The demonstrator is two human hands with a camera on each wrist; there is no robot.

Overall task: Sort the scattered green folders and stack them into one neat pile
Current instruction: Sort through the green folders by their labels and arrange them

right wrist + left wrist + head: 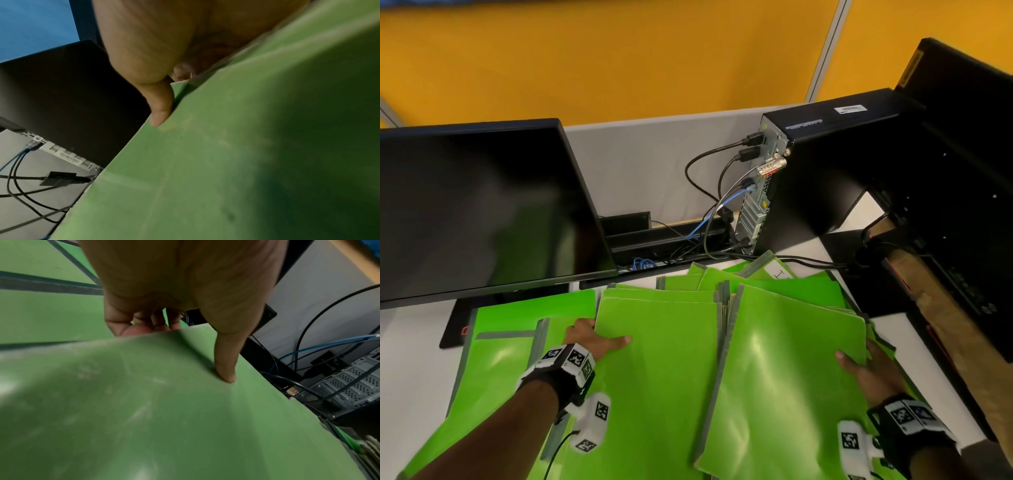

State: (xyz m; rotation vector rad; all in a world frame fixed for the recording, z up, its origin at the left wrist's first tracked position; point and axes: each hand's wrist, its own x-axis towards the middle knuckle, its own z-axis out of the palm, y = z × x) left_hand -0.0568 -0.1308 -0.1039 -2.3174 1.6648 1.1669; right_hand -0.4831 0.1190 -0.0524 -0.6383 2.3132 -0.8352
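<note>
The left hand (592, 339) pinches the far left corner of a glossy green card folder (654, 359), thumb flat on its cover and fingers curled beneath, probably so the sheet can be lifted or slid without buckling. The right hand (866, 370) grips the right edge of a second green folder with a grey spine (784, 359), thumb on top; this one lies tilted, its left edge riding over the first. Holding opposite outer edges looks meant to draw both together into one pile. More green folders (756, 281) lie fanned beneath and beyond, covering the middle of the white worktop (410, 342). Farther off stand a dark flat monitor (482, 205) on the left and a black computer tower (825, 171) with trailing cables on the right.
</note>
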